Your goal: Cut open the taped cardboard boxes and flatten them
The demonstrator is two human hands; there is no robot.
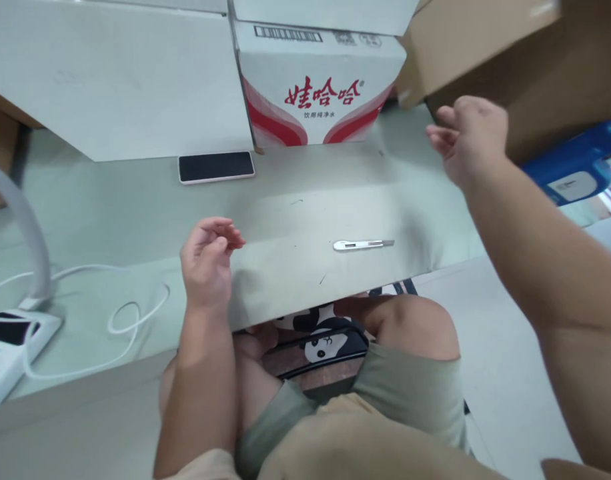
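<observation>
My left hand (208, 260) hovers over the front part of the table, its fingers loosely bent and nothing held. Up at the right, near a brown cardboard box (490, 40), my right hand (470, 137) is raised with half-curled fingers and no object visible in it. Between and below the two hands lies a white utility knife (363, 245), its blade out and pointing right. A phone (216, 167) with a dark screen rests flat beyond my left hand, by the white boxes.
A white carton (320, 87) with red lettering stands at the back, beside a large white box (120, 73). A blue bottle (570, 167) is at the right. On the left are a lamp's curved neck (28, 220), its white base (40, 327) and a loose white cable (120, 330).
</observation>
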